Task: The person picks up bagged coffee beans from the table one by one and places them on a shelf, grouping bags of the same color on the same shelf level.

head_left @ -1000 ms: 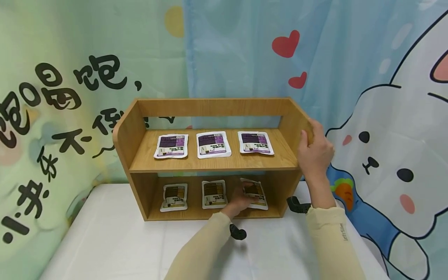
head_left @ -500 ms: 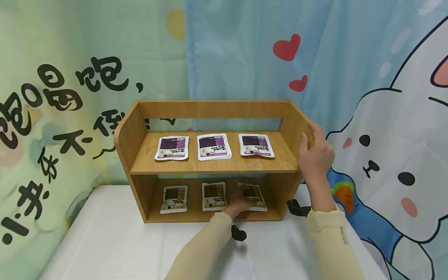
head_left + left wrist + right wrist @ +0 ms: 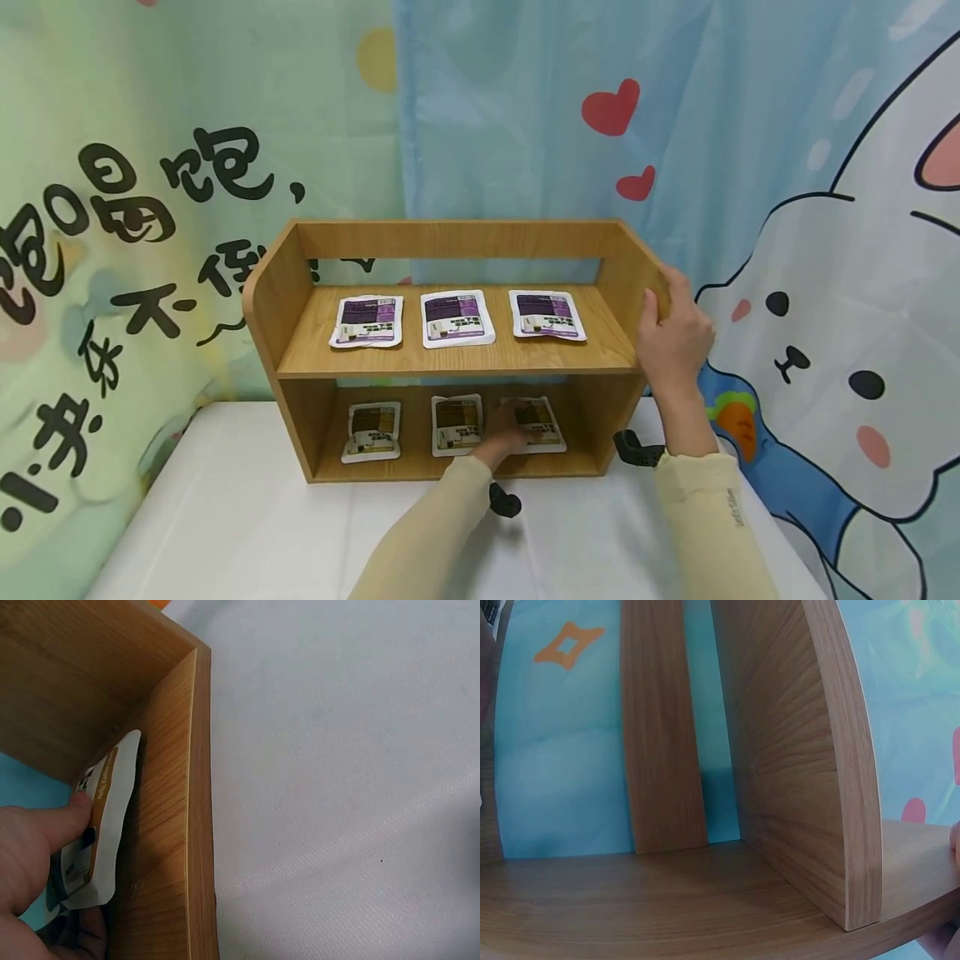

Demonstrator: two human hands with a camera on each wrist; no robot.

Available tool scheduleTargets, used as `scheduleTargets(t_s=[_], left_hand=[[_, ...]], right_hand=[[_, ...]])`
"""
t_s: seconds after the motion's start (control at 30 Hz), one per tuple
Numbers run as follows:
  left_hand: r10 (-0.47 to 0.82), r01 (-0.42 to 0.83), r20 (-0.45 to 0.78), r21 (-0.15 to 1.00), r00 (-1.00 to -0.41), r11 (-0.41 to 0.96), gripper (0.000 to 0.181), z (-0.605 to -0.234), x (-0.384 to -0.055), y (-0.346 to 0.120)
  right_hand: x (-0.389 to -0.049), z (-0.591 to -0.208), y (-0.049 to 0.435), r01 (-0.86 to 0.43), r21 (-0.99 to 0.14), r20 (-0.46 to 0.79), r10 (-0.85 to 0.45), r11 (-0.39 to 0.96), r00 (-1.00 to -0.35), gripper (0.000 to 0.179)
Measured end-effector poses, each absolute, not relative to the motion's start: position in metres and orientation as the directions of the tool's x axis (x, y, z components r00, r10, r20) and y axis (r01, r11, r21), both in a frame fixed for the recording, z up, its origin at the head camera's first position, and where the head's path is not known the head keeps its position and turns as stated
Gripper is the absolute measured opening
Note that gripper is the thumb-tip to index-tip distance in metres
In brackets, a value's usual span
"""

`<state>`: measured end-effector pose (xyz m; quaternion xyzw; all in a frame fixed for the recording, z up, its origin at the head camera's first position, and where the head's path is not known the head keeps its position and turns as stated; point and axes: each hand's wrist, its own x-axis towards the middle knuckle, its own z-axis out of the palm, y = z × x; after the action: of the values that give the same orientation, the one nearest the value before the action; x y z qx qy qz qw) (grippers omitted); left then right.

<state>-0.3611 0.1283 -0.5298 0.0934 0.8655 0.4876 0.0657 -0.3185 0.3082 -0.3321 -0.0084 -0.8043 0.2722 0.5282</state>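
Note:
A two-tier wooden shelf stands on the table. On its lower tier, my left hand pinches a white pouch with a brown label, the rightmost of that row. The left wrist view has the thumb on the face of the pouch and fingers at its near edge; the far side is hidden. My right hand grips the shelf's right side panel, thumb on the front edge. Left of the held pouch lie a middle brown pouch and a left brown pouch.
Three purple-labelled pouches lie in a row on the upper tier: left, middle and right. A white cloth covers the table. Printed curtains hang behind and at the sides.
The pouch in my left hand has shifted slightly left, towards the middle pouch, and lies at a flatter angle. My right hand stays on the side panel.

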Motion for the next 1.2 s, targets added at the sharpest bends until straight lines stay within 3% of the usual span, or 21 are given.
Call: scheduleTargets(t_s=[0.13,0.47,0.73,0.9,1.03,1.2], left_hand=[[0.211,0.138,0.029,0.841,-0.977,0.523,0.045,-0.531,-0.363,0.122],[0.191,0.122,0.029,0.857,-0.981,0.5,0.048,-0.535,-0.364,0.118],[0.121,0.05,-0.015,0.851,-0.993,0.522,0.062,-0.526,-0.355,0.123],[0.194,0.147,0.047,0.828,-0.98,0.541,0.065,-0.516,-0.353,0.119],[0.3,0.252,0.104,0.82,-0.948,0.514,0.063,-0.506,-0.349,0.101],[0.428,0.321,0.075,0.777,-0.901,0.541,0.055,-0.499,-0.335,0.064]], right_hand=[[-0.323,-0.334,0.305,-0.282,-0.441,0.848,0.292,0.852,-0.442,0.034],[-0.326,-0.334,0.301,-0.286,-0.435,0.852,0.287,0.854,-0.438,0.034],[-0.331,-0.334,0.303,-0.285,-0.44,0.847,0.288,0.851,-0.448,0.034],[-0.332,-0.334,0.307,-0.276,-0.451,0.847,0.31,0.848,-0.433,0.034],[-0.336,-0.332,0.31,-0.282,-0.461,0.835,0.304,0.841,-0.46,0.036],[-0.335,-0.333,0.313,-0.299,-0.473,0.814,0.281,0.829,-0.509,0.039]])
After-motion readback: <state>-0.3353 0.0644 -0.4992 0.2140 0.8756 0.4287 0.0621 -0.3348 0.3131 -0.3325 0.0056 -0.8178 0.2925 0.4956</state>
